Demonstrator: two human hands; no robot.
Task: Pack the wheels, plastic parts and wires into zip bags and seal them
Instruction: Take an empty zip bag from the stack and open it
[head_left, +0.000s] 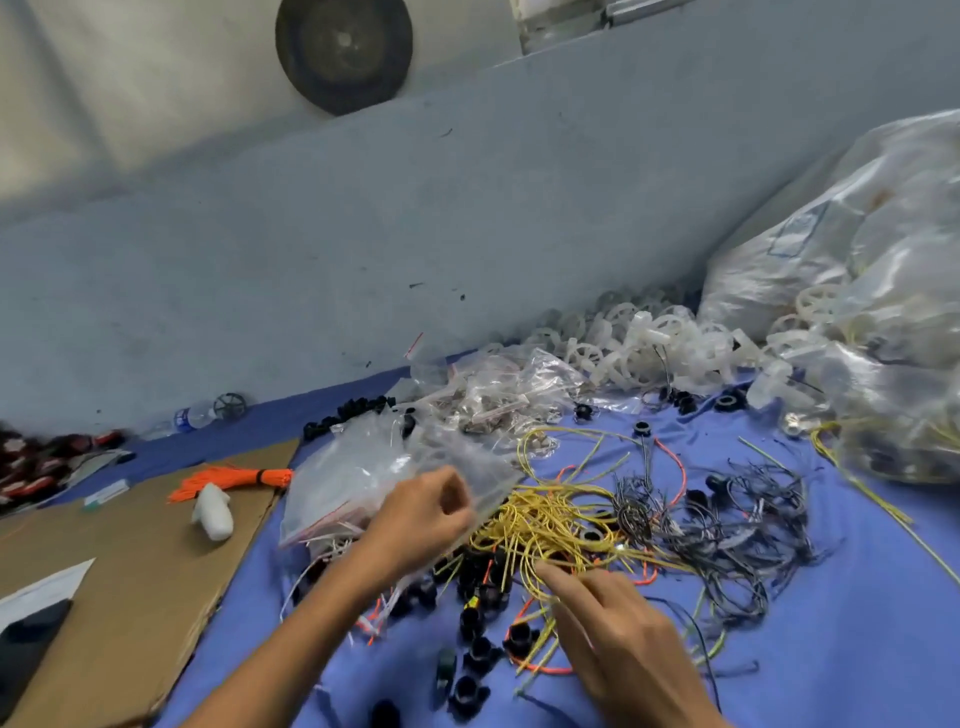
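Observation:
My left hand (423, 512) pinches the edge of a clear zip bag (374, 467) that lies over a stack of empty bags. My right hand (618, 629) reaches into a tangle of yellow wires (550, 519), its index finger stretched out and touching them. Black wires (737, 519) lie in a heap to the right. Black plastic parts (478, 587) are scattered between my hands and nearer the front. White plastic wheels (654, 348) are piled against the wall at the back.
All this lies on a blue cloth (831, 649). A big clear sack (857, 270) of wheels stands at right. Filled small bags (498, 400) lie behind the wires. Cardboard (130, 561) at left carries an orange wire bundle (228, 480) and a white part (212, 512).

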